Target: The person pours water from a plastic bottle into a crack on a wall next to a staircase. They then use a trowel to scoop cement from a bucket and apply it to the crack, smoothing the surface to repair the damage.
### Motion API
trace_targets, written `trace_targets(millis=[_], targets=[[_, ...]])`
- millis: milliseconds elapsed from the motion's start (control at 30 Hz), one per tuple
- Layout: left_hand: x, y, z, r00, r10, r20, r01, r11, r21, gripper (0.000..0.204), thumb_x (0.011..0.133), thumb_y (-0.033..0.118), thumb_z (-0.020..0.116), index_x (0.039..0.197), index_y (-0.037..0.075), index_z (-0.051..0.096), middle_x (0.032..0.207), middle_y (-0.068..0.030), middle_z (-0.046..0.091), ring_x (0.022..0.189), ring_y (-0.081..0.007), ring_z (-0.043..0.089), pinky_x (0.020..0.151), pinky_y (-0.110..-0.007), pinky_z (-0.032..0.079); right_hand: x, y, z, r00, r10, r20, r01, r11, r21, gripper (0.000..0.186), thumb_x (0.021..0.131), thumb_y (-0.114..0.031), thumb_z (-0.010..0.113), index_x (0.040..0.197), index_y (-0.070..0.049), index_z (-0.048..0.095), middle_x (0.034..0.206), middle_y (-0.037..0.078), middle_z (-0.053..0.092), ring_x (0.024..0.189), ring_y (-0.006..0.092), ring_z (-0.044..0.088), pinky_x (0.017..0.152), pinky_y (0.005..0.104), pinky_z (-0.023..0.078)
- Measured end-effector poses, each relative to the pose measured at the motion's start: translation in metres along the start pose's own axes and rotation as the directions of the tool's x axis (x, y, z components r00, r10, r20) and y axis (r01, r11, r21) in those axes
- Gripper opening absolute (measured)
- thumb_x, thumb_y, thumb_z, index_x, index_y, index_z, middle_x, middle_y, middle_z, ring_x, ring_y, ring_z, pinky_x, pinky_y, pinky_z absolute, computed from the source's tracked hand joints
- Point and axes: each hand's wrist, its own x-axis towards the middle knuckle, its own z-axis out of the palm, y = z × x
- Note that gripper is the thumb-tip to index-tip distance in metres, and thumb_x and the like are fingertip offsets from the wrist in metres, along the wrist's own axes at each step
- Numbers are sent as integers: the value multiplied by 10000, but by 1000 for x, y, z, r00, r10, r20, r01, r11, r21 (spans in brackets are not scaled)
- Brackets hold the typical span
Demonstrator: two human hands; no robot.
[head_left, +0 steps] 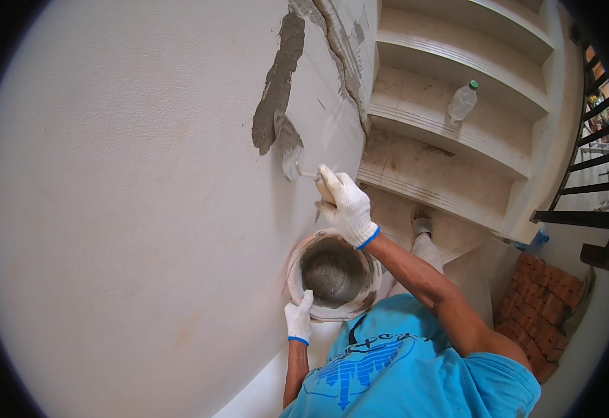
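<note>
Two gloved hands are in view. The right hand (350,204) has its fingers closed around the handle of one trowel (290,145), whose blade is at the lower end of a long grey patch (276,80) on the wall (109,209). The left hand (298,318) grips the rim of one bucket (294,275), thumb over the edge; grey paste (332,272) is inside. The wall is pale, slightly rough. One clear bottle (462,103) stands upright on the stairs (423,90), to the right.

Pale stairs (492,129) rise beside a dark railing (600,161)
</note>
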Motion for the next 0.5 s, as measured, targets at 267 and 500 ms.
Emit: trace_targets(millis=[267, 500], targets=[[-5, 3, -2, 1000, 3, 9, -4, 1000, 8, 385, 968, 328, 811, 948, -42, 707, 854, 16, 612, 755, -94, 523, 650, -308, 439, 28, -3, -7, 993, 2, -117, -4, 1000, -11, 905, 716, -77, 867, 1553, -140, 530, 1142, 141, 665, 1000, 371, 697, 798, 451, 585], [-7, 4, -1, 1000, 7, 4, -7, 1000, -9, 400, 967, 326, 808, 987, -61, 710, 875, 4, 620, 774, -99, 531, 660, -310, 441, -9, -15, 6, 1000, -7, 19, 7, 1000, 16, 889, 721, -82, 863, 1546, -137, 537, 1152, 133, 671, 1013, 369, 698, 805, 451, 589]])
